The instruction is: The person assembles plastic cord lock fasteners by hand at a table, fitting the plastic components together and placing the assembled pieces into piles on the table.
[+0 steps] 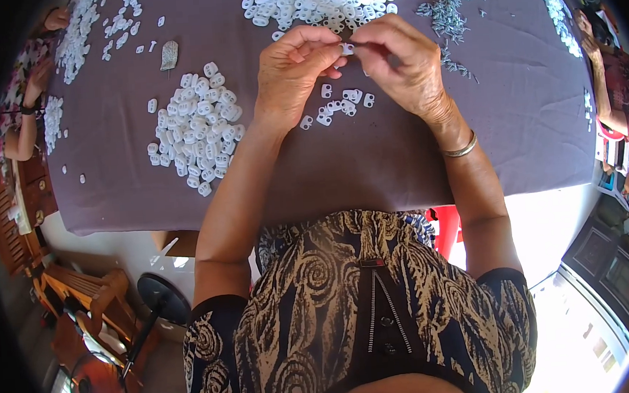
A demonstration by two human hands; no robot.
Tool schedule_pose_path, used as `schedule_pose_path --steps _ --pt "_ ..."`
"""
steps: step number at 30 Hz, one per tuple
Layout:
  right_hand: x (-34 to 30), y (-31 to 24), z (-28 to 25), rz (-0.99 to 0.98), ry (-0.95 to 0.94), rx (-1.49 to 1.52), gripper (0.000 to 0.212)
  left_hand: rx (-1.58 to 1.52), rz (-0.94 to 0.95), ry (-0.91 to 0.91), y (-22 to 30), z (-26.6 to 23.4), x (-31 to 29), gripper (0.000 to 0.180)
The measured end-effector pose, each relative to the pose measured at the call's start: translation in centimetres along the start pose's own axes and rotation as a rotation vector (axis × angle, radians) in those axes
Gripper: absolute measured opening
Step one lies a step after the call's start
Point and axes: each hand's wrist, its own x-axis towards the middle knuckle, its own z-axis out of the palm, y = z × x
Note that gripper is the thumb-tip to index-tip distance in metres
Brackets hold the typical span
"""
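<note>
Over the far middle of the table, both my hands meet at a small white plastic piece (347,49) with holes in it. My left hand (298,64) pinches it between thumb and fingers. From the other side, my right hand (403,61) has its thumb and fingertips closed at the piece's right end; anything smaller inside that pinch is hidden. Just below my hands lies a loose group of flat white two-holed pieces (334,109). To the left of my left forearm is a heap of thicker white pieces (199,128).
Beyond my hands spreads a large white heap (317,2). Thin silvery metal pieces (454,8) lie at the far right. A grey tag-like thing (169,55) rests at the left on the purple-grey tablecloth (526,126). Other people's arms (32,106) show at both sides.
</note>
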Motion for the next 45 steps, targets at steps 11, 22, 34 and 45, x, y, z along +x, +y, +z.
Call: schedule_pose_path --steps 11,22,34,45 --pt "-0.6 1.1 0.4 0.431 -0.092 0.325 0.006 0.227 0.206 0.032 -0.2 1.1 -0.4 0.013" --pt "-0.6 0.8 0.5 0.551 -0.11 0.442 0.005 0.218 0.179 0.023 -0.6 0.8 -0.3 0.021" --pt "-0.3 1.2 -3.3 0.315 -0.01 0.171 0.01 0.269 0.212 0.09 -0.5 0.3 -0.1 0.024" --pt "-7.8 5.5 -14.9 0.598 -0.137 -0.365 0.011 0.256 0.241 0.093 -1.2 0.2 0.1 0.019"
